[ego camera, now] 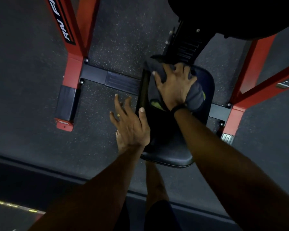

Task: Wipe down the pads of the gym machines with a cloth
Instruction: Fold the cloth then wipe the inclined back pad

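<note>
A black padded seat [170,147] of a red-framed gym machine fills the middle of the view. My right hand [173,85] presses flat on a dark grey cloth [194,95] with yellow-green marks, spread over the far half of the seat. The cloth bunches up past my fingertips at the seat's far edge. My left hand [130,124] rests against the seat's left side, thumb on the top edge, fingers spread over the floor. It wears a ring.
Red frame legs [72,75] stand left and right [250,90], joined by a black crossbar [122,82] under the seat. A black adjustment post [187,45] rises behind the seat. Speckled rubber floor [32,72] surrounds it. My leg [155,182] stands below the seat.
</note>
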